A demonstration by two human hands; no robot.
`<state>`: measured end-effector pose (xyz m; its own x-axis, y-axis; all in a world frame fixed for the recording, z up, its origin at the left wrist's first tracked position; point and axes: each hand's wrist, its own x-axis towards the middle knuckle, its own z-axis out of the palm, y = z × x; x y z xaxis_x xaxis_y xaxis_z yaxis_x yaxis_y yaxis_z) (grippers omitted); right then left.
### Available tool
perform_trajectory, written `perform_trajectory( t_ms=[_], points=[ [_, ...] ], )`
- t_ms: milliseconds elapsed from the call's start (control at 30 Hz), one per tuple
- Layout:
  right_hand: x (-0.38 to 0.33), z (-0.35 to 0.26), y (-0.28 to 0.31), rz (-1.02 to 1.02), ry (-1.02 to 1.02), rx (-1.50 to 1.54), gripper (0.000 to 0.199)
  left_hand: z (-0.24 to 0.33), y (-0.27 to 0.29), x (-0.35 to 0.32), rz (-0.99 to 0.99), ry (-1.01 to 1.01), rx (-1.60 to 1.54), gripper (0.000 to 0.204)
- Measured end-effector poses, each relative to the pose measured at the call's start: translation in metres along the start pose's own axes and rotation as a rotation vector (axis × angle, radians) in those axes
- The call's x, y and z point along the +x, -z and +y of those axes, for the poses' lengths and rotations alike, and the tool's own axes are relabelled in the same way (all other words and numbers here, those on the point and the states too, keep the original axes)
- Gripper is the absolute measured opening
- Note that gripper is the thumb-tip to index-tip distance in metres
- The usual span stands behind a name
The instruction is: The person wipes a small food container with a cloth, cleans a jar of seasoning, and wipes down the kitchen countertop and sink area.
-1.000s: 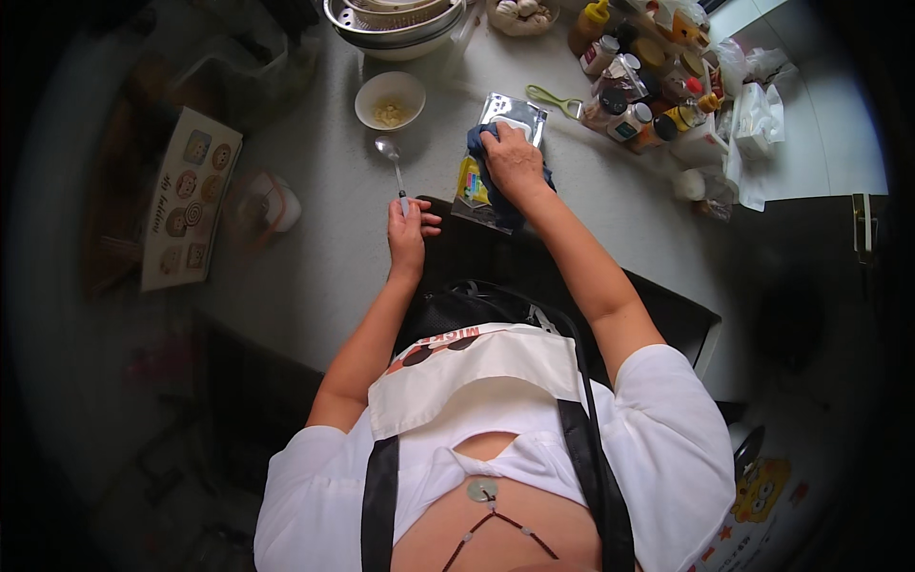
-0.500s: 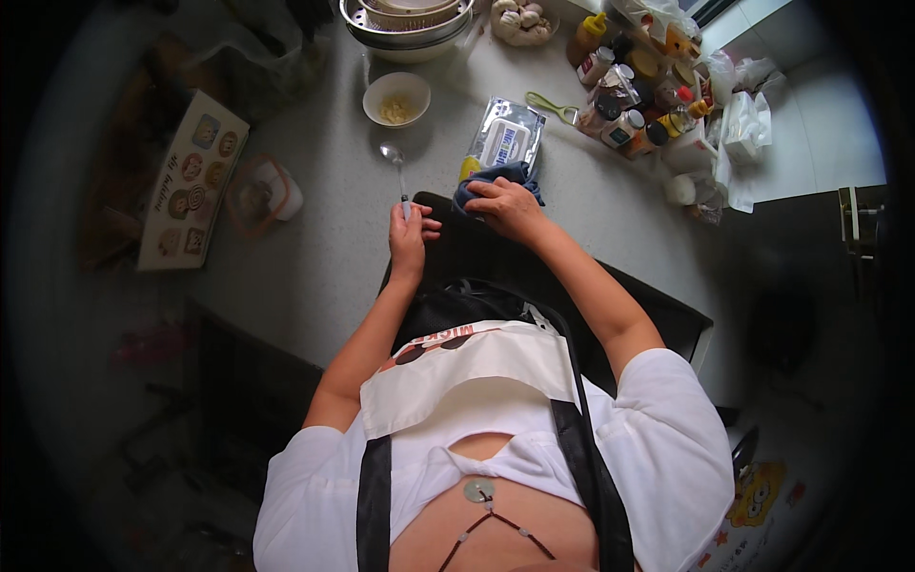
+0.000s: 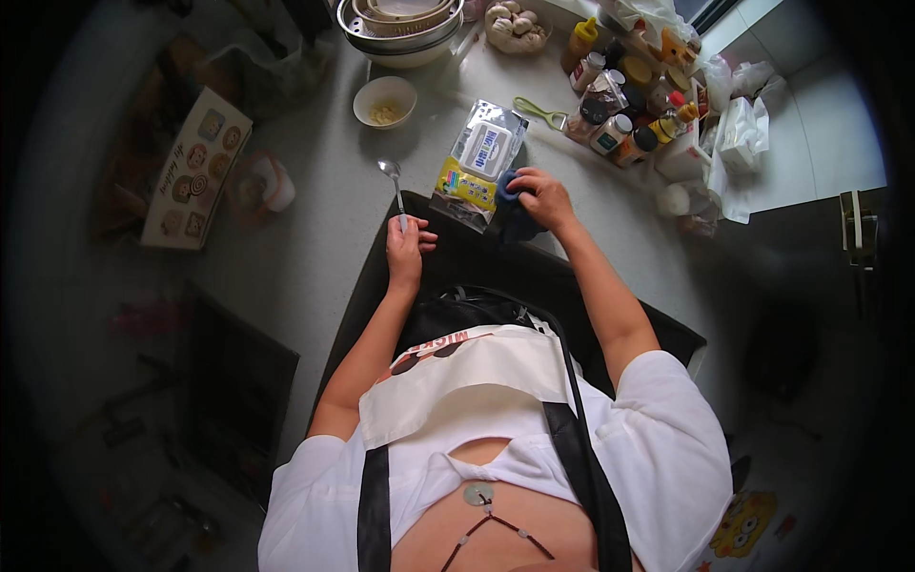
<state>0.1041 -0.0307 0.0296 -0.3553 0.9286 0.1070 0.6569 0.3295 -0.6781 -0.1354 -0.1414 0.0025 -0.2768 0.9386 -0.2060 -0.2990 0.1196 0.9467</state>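
Observation:
My left hand [image 3: 408, 250] grips a metal spoon [image 3: 391, 172] by its handle, with the bowl of the spoon pointing away from me. My right hand [image 3: 543, 198] is closed on a dark blue cloth [image 3: 518, 221], which hangs over the counter's near edge. Just left of the cloth lies a flat wipes pack [image 3: 484, 153], silver and yellow with a white lid. A white bowl [image 3: 405, 92] with pale yellowish pieces in it stands beyond the spoon.
Nested bowls and a colander [image 3: 400, 43] sit at the back, beside a basket of garlic [image 3: 516, 27]. Bottles and jars [image 3: 624, 105] crowd the right side, near a green peeler [image 3: 539, 112]. A patterned box [image 3: 197, 170] and a plastic tub [image 3: 272, 181] are at left.
My right hand has drawn the cloth off the wipes pack, toward the right and the counter's edge. The pack's yellow end now shows. My left hand still holds the spoon.

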Motion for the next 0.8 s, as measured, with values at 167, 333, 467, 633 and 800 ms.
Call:
perform_trajectory(
  t_ms=[167, 333, 467, 633, 800],
  points=[
    [0.024, 0.012, 0.02, 0.201, 0.036, -0.021, 0.032, -0.012, -0.002, -0.014, 0.033, 0.015, 0.023, 0.018],
    [0.029, 0.009, -0.018, 0.198, 0.075, -0.086, 0.04, -0.008, -0.003, -0.017, 0.053, -0.012, 0.034, 0.018],
    [-0.007, -0.01, -0.022, 0.107, 0.23, -0.142, 0.041, -0.012, -0.008, -0.014, 0.07, 0.009, 0.04, 0.017],
    [-0.018, -0.018, -0.002, -0.169, 0.381, -0.244, 0.026, -0.013, -0.02, -0.002, 0.012, 0.032, 0.058, 0.015],
    [-0.011, 0.014, 0.036, -0.21, -0.052, -0.522, 0.017, -0.002, -0.028, 0.015, 0.001, 0.013, 0.109, 0.013]
  ],
)
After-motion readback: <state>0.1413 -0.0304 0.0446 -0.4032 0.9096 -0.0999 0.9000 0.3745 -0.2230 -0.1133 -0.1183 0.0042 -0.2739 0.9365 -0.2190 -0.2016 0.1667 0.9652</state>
